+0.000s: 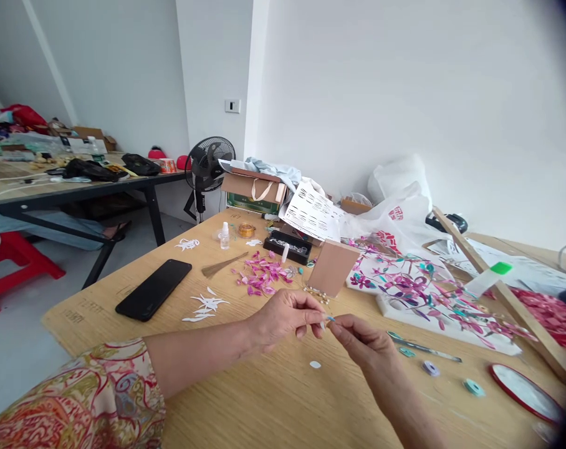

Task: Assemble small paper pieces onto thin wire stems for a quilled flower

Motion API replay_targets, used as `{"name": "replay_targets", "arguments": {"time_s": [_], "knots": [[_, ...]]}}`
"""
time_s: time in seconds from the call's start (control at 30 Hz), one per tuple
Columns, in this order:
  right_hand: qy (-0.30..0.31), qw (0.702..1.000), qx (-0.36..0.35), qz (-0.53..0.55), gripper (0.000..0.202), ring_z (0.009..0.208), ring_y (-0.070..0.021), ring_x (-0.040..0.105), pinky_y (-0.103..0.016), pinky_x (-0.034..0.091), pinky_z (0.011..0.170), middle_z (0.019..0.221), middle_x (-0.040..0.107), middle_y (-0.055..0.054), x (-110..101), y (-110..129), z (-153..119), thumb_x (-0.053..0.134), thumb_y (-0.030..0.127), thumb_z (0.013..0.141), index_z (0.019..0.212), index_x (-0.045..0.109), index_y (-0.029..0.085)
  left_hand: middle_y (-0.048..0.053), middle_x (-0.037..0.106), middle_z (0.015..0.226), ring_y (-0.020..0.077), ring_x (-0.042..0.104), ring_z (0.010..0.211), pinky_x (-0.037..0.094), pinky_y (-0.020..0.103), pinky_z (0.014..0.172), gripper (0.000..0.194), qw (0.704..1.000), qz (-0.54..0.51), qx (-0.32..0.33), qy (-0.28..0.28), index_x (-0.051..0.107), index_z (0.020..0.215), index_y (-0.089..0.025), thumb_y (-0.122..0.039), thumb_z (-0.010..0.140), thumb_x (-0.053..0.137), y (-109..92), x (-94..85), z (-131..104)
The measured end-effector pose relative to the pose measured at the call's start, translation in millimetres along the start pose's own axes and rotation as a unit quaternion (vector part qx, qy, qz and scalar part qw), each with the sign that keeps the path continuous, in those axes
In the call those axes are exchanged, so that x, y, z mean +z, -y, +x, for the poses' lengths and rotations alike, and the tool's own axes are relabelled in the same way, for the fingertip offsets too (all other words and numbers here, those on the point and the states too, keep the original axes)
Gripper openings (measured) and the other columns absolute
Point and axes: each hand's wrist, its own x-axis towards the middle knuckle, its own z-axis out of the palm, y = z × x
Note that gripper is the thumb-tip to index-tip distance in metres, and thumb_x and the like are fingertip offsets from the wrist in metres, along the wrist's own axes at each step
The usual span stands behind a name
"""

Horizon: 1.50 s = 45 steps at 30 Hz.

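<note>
My left hand (pixel 287 318) and my right hand (pixel 364 342) meet above the wooden table (pixel 245 399), both with fingers pinched. Between their fingertips is a small blue and white piece (pixel 330 318), too small to make out fully; the fingers of both hands close on it. A small white oval (pixel 315 365) lies on the table just below them. Behind the hands stands a brown card (pixel 332 268), with small beads at its foot. Pink petals (pixel 260 273) are heaped beyond my left hand, and white pointed cutouts (pixel 207 305) lie left of it.
A black phone (pixel 154 290) lies at the left. Pink wire flowers (pixel 418 290) rest on white foam at the right, near tweezers (pixel 426 347), thread spools (pixel 431 368) and a red-rimmed disc (pixel 526 391). A small bottle (pixel 224 237) and black tray (pixel 287 246) stand farther back.
</note>
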Motion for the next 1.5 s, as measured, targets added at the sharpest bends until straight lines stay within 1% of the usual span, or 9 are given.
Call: {"name": "replay_targets", "arguments": {"time_s": [0.17, 0.37, 0.5, 0.7, 0.87, 1.0, 1.2, 1.37, 1.5], "knots": [[-0.012, 0.995, -0.036, -0.094, 0.027, 0.047, -0.0106, 0.041, -0.02, 0.031, 0.043, 0.052, 0.048, 0.003, 14, 8, -17, 0.046, 0.041, 0.077, 0.068, 0.059, 0.019, -0.001, 0.055, 0.054, 0.0049, 0.044, 0.046, 0.031, 0.016, 0.042, 0.017, 0.994, 0.088, 0.033, -0.054, 0.06, 0.069, -0.012, -0.028, 0.068, 0.058, 4, -0.5, 3], [-0.009, 0.958, -0.132, -0.254, 0.023, 0.049, -0.0112, 0.046, -0.021, 0.034, 0.048, 0.054, 0.054, 0.002, -14, 33, -10, 0.045, 0.034, 0.077, 0.064, 0.06, 0.021, -0.002, 0.055, 0.056, 0.0049, 0.048, 0.05, 0.032, 0.016, 0.046, 0.011, 0.983, 0.173, 0.057, 0.007, 0.062, 0.067, -0.013, -0.022, 0.069, 0.056, 2, 0.4, 0], [0.054, 0.985, -0.063, -0.15, 0.024, 0.054, -0.0123, 0.047, -0.021, 0.036, 0.05, 0.057, 0.055, 0.001, -25, 27, 4, 0.049, 0.038, 0.076, 0.064, 0.061, 0.02, -0.001, 0.056, 0.056, 0.0057, 0.049, 0.048, 0.03, 0.016, 0.04, 0.014, 0.995, 0.063, 0.003, 0.074, 0.06, 0.067, -0.012, -0.026, 0.067, 0.06, -3, 1.5, -2], [0.033, 0.999, -0.024, 0.012, 0.024, 0.054, -0.0115, 0.047, -0.02, 0.037, 0.049, 0.056, 0.054, 0.001, 0, 6, 0, 0.052, 0.038, 0.073, 0.061, 0.059, 0.018, 0.0, 0.055, 0.054, 0.0072, 0.052, 0.051, 0.03, 0.016, 0.041, 0.017, 1.0, -0.026, 0.016, 0.008, 0.058, 0.067, -0.011, -0.027, 0.066, 0.061, 1, 1.7, 0], [-0.009, 0.982, -0.081, -0.168, 0.026, 0.047, -0.0102, 0.042, -0.019, 0.032, 0.043, 0.051, 0.05, 0.002, 7, 13, -18, 0.044, 0.037, 0.079, 0.068, 0.06, 0.02, -0.001, 0.054, 0.052, 0.0056, 0.046, 0.046, 0.031, 0.016, 0.042, 0.014, 0.994, 0.099, 0.023, -0.044, 0.06, 0.066, -0.011, -0.025, 0.067, 0.058, 2, 3.5, 2], [0.015, 0.945, -0.147, -0.291, 0.026, 0.047, -0.0102, 0.044, -0.02, 0.032, 0.046, 0.052, 0.052, 0.002, -11, 33, -17, 0.041, 0.032, 0.081, 0.067, 0.059, 0.021, -0.002, 0.053, 0.054, 0.0042, 0.043, 0.046, 0.031, 0.016, 0.044, 0.012, 0.982, 0.185, 0.033, -0.007, 0.063, 0.069, -0.012, -0.021, 0.069, 0.055, -3, 3.9, 0], [0.095, 0.986, -0.057, -0.124, 0.025, 0.058, -0.0126, 0.047, -0.022, 0.036, 0.054, 0.06, 0.056, 0.0, -25, 27, 4, 0.048, 0.037, 0.077, 0.064, 0.06, 0.019, -0.002, 0.054, 0.056, 0.006, 0.05, 0.05, 0.03, 0.016, 0.042, 0.013, 0.991, 0.095, -0.012, 0.088, 0.061, 0.067, -0.012, -0.025, 0.067, 0.059, -6, 3.5, -4], [0.053, 0.997, 0.023, 0.05, 0.03, 0.042, -0.0072, 0.028, -0.02, 0.024, 0.041, 0.045, 0.035, 0.006, -2, 6, 1, 0.053, 0.045, 0.071, 0.06, 0.057, 0.018, 0.0, 0.056, 0.055, 0.0065, 0.05, 0.05, 0.029, 0.016, 0.042, 0.018, 0.999, 0.02, 0.008, 0.036, 0.059, 0.069, -0.012, -0.029, 0.067, 0.06, 0, 2.4, -2], [0.017, 1.0, 0.0, 0.001, 0.03, 0.043, -0.008, 0.03, -0.019, 0.025, 0.04, 0.048, 0.04, 0.004, 13, 6, -11, 0.047, 0.044, 0.075, 0.066, 0.057, 0.018, -0.002, 0.054, 0.054, 0.0052, 0.045, 0.048, 0.032, 0.016, 0.045, 0.012, 0.994, 0.095, 0.042, -0.021, 0.06, 0.069, -0.012, -0.024, 0.07, 0.057, 2, 0.7, 1]]}}
